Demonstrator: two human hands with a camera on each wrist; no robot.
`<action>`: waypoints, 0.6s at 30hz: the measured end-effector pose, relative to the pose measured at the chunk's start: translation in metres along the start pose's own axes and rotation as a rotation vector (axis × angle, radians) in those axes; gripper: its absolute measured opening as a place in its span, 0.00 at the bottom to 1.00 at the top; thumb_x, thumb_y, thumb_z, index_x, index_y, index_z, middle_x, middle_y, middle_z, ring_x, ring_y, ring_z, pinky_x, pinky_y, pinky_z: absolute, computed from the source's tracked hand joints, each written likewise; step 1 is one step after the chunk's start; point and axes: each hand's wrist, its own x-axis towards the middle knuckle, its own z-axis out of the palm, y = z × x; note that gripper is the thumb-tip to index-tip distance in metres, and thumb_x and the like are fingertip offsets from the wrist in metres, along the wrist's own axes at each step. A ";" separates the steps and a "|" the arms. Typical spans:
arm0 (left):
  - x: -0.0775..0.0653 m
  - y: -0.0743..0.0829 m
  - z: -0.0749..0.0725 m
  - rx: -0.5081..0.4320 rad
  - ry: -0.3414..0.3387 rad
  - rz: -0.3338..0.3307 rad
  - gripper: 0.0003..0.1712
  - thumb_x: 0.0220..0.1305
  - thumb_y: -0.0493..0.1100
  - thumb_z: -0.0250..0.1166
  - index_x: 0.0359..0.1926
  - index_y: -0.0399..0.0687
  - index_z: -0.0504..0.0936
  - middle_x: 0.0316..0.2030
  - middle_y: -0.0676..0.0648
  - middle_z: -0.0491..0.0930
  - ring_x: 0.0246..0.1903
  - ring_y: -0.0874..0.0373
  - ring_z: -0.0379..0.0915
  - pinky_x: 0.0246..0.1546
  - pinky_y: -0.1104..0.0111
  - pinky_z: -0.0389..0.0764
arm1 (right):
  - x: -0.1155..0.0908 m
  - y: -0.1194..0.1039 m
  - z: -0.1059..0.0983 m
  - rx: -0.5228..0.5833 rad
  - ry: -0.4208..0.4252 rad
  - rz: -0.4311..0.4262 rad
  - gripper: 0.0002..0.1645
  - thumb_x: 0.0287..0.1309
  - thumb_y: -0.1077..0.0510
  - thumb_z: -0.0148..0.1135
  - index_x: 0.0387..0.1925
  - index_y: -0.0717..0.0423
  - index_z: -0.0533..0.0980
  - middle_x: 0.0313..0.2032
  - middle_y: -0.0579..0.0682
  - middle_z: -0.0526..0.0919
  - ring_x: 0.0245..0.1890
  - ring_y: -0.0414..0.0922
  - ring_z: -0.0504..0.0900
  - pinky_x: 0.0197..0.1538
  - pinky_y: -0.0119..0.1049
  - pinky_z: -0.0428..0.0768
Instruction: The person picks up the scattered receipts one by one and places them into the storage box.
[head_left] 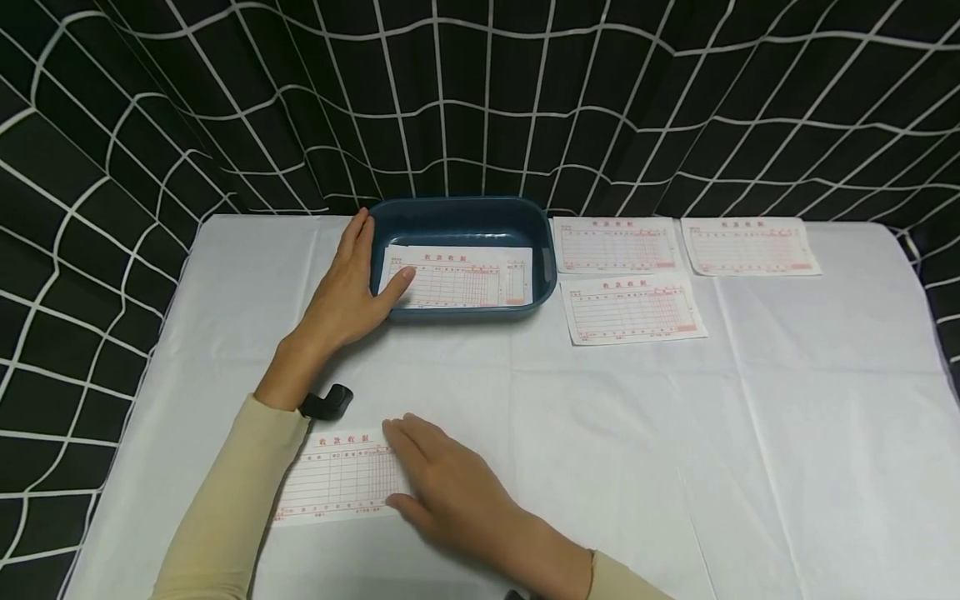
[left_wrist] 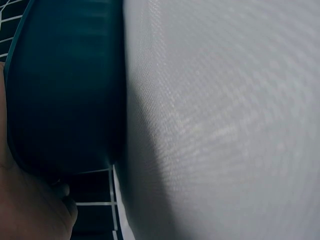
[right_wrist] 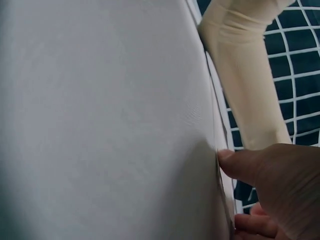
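A dark blue rectangular basin (head_left: 461, 315) stands on the far part of the table. My left hand (head_left: 337, 287) holds its left end, the thumb over the rim and the fingers along the outside; the left wrist view shows the basin's outer wall (left_wrist: 65, 90) beside that hand. Inside the basin lie white receipt slips (head_left: 450, 279) printed in red. Nearer to me, another receipt slip (head_left: 341, 479) lies on the cloth, partly covered by my left sleeve. My right hand (head_left: 450, 479) rests at its right edge with extended fingers, the thumb (right_wrist: 240, 162) spread from them.
To the right of the basin lie three more receipt slips, one at the back (head_left: 615, 246), one in front of it (head_left: 633, 310) and one farther right (head_left: 750, 247). A white cloth (head_left: 600, 467) covers the table. Black curtain with a white grid (head_left: 480, 100) hangs behind and at the sides.
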 end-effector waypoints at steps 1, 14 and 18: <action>0.000 0.000 0.000 0.000 0.001 0.000 0.57 0.74 0.67 0.58 0.85 0.39 0.43 0.87 0.44 0.37 0.87 0.44 0.38 0.84 0.44 0.53 | 0.000 0.000 0.000 0.009 0.002 0.001 0.47 0.68 0.45 0.70 0.80 0.58 0.62 0.76 0.55 0.72 0.78 0.48 0.70 0.78 0.41 0.72; 0.000 -0.001 0.000 -0.001 -0.001 -0.002 0.57 0.74 0.67 0.58 0.85 0.39 0.42 0.87 0.44 0.36 0.87 0.44 0.38 0.83 0.44 0.53 | -0.001 -0.006 0.005 0.121 0.021 -0.008 0.43 0.72 0.54 0.66 0.81 0.55 0.60 0.70 0.53 0.78 0.73 0.45 0.75 0.73 0.39 0.77; 0.000 -0.001 0.000 -0.003 -0.005 -0.005 0.57 0.74 0.67 0.57 0.85 0.39 0.42 0.87 0.45 0.35 0.87 0.45 0.38 0.83 0.44 0.54 | -0.001 -0.008 0.005 0.122 0.041 -0.024 0.34 0.73 0.58 0.64 0.76 0.55 0.69 0.64 0.49 0.84 0.67 0.42 0.82 0.67 0.37 0.82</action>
